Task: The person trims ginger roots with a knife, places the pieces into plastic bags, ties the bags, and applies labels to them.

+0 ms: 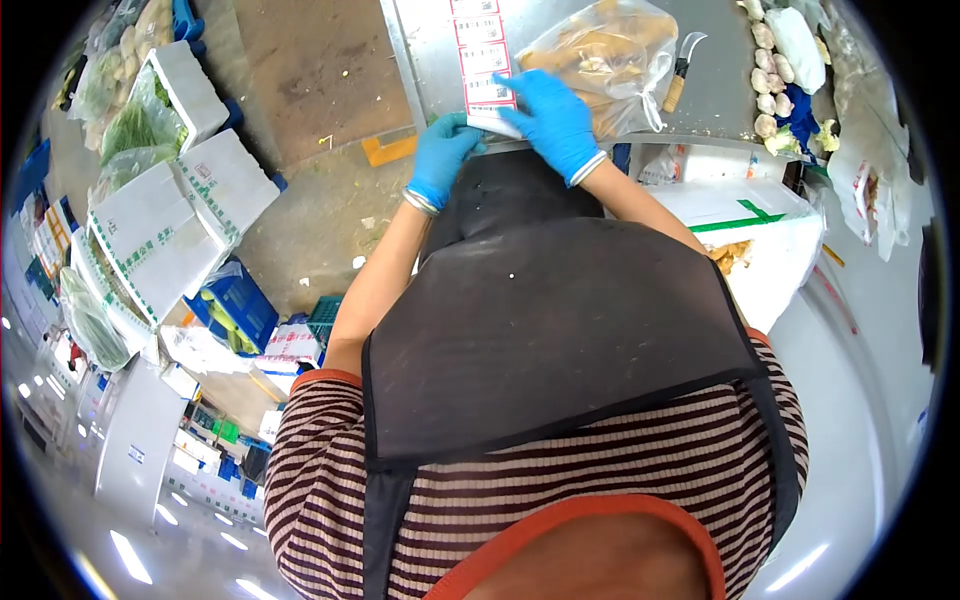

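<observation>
A strip of printed labels with red borders and barcodes lies on the metal tabletop, its white lower end near the table's front edge. My left hand, in a blue glove, is closed with its fingertips at that lower end. My right hand, also blue-gloved, reaches over the strip from the right; index finger and thumb are apart and touch the labels. Just beyond it rests a knotted clear plastic bag of tan, lumpy produce. To the bag's right is a hooked knife with a wooden handle.
Garlic bulbs line the table's right side. White foam boxes and a blue crate of green vegetables stand at the left. Another white foam box with green tape sits below the table at the right.
</observation>
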`<act>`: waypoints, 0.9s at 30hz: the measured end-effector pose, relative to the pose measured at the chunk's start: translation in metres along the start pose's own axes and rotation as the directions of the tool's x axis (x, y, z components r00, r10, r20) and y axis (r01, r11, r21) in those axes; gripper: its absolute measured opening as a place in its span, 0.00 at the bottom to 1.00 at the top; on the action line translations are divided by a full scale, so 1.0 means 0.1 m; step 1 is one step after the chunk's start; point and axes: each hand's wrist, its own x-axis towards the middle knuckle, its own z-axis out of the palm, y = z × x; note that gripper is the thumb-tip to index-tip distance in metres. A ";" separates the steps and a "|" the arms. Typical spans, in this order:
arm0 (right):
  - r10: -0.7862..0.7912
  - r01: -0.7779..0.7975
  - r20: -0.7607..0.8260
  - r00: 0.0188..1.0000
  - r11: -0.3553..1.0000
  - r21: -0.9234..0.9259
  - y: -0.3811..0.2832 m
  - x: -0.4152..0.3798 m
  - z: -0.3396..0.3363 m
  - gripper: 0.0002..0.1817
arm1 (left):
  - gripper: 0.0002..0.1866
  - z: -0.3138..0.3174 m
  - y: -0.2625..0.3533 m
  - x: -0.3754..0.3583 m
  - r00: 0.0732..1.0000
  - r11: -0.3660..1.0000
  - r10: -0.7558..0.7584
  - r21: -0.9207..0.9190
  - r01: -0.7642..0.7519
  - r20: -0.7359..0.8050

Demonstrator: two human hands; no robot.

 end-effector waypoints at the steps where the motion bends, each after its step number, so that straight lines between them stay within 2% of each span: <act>1: -0.012 0.011 0.095 0.995 1.000 0.009 -0.02 0.02 -0.03 0.21 | 0.15 0.02 0.00 0.02 1.000 1.000 0.014 0.014 -0.014 0.006; 3: -0.032 0.024 0.278 0.960 0.999 0.030 -0.06 0.05 -0.08 0.18 | 0.15 0.07 0.00 0.07 0.999 0.998 0.043 0.044 -0.044 0.023; 4: 0.022 -0.033 0.295 0.955 0.999 0.033 -0.05 0.06 -0.04 0.14 | 0.15 0.10 0.03 0.07 0.997 0.996 0.062 0.062 -0.065 0.048; 7: 0.075 -0.090 0.290 0.954 0.995 0.041 0.05 0.05 0.06 0.15 | 0.14 0.15 0.15 0.04 0.993 0.998 0.038 0.040 -0.042 0.108; 10: 0.016 -0.066 0.303 0.953 0.986 0.156 0.01 -0.02 0.04 0.17 | 0.14 0.16 0.16 0.01 0.966 0.926 -0.160 -0.310 0.217 0.201; 13: 0.121 -0.259 0.360 0.925 0.893 0.368 0.06 -0.10 0.09 0.20 | 0.14 0.07 -0.05 0.06 0.988 0.972 -0.122 -0.192 0.139 0.096; 14: 0.231 -0.405 0.407 0.884 0.813 0.417 0.04 -0.09 0.04 0.18 | 0.14 0.06 -0.07 0.07 0.992 0.982 -0.104 -0.150 0.113 0.070; 17: 0.154 -0.278 0.369 0.917 0.908 0.314 0.11 -0.07 0.04 0.17 | 0.14 0.06 -0.07 0.00 0.999 0.999 -0.050 -0.018 0.050 0.014; 20: 0.070 -0.089 0.420 0.905 0.996 0.026 -0.02 0.04 -0.05 0.16 | 0.13 0.10 -0.02 -0.03 0.999 0.995 0.039 0.088 -0.039 0.010; 23: -0.030 0.003 0.311 0.950 0.996 0.089 0.05 0.09 -0.01 0.15 | 0.12 0.14 0.01 0.01 0.987 0.974 0.158 0.164 -0.158 0.011; 25: 0.096 -0.152 0.254 0.962 0.966 0.211 0.10 0.12 -0.05 0.13 | 0.12 0.11 0.12 0.01 0.978 0.938 0.207 0.279 -0.207 0.030; 26: 0.188 -0.252 0.235 0.954 0.926 0.281 0.14 0.16 -0.05 0.12 | 0.11 0.09 0.09 0.05 0.977 0.936 0.212 0.283 -0.212 0.031; 27: 0.279 -0.344 0.223 0.934 0.870 0.354 0.19 0.19 -0.08 0.12 | 0.11 0.10 0.10 0.08 0.985 0.966 0.173 0.199 -0.168 -0.009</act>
